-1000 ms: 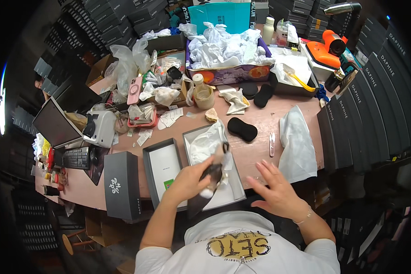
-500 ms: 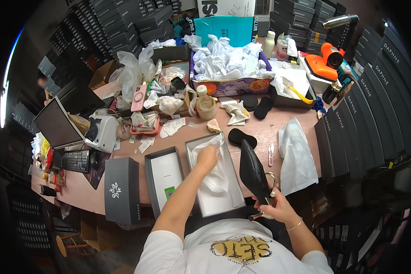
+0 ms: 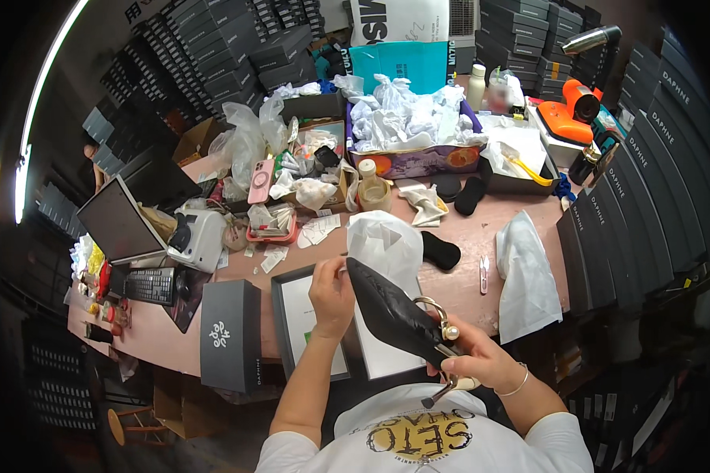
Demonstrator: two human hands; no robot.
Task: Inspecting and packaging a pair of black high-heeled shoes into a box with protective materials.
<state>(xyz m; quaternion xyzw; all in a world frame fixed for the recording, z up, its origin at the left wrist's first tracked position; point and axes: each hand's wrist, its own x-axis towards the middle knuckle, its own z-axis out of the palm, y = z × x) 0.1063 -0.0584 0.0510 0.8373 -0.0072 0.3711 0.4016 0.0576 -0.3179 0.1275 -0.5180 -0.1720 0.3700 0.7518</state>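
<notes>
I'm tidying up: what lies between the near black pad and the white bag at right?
In the head view, pink snips lie between the black pad and the white bag.

Lighting/img qual: pink table (image 3: 473, 244) well lit, bkgd dim, heavy fisheye.
Ref = purple carton (image 3: 418, 164). Tube light (image 3: 43, 94) far L of it: blown out, bent into an arc, colour fringe alongside. Stacked boxes (image 3: 284, 59) behind-L of it murky; floor area below table v dark. White wrap (image 3: 383, 236) in front of it bright; glossy hilites on black shoe (image 3: 390, 303), same side; glint on metal lamp head (image 3: 592, 39), back-R. Cup (image 3: 500, 94) just R of it smeary. Table edge bows, corners fade to blk. L hand (image 3: 331, 299) + R hand (image 3: 477, 355) fairly crisp.
</notes>
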